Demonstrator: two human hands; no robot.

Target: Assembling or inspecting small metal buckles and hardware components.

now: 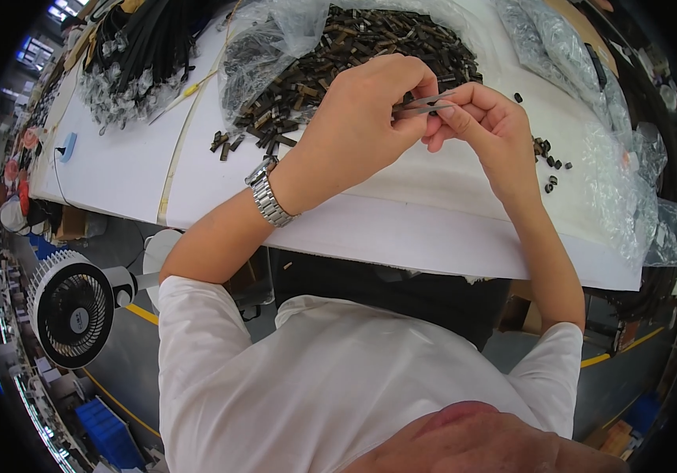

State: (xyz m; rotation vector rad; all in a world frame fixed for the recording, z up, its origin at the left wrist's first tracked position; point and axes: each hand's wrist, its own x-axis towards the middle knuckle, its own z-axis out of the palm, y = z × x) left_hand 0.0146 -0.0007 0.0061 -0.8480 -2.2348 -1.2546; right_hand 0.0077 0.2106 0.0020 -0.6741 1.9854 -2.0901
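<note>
My left hand (358, 118), with a metal watch (267, 195) at its wrist, is closed around metal tweezers (417, 110). The two slim tips point right and stand slightly apart at the fingertips of my right hand (496, 130). Thumb and fingers of that hand are pinched together. Something small and dark shows between them at the tweezer tips, too small to name. Behind both hands spreads a heap of small dark brown and black oblong pieces (389, 43), with some loose ones by my left wrist. Several smaller black pieces (551, 180) lie right of my right hand.
Clear plastic bags (263, 59) lie beside the heap, and more plastic film (622, 189) covers the table's right side. At the back left are a bundle of black straps (145, 51) and a yellow-handled tool (190, 91). A fan (74, 311) stands left of me.
</note>
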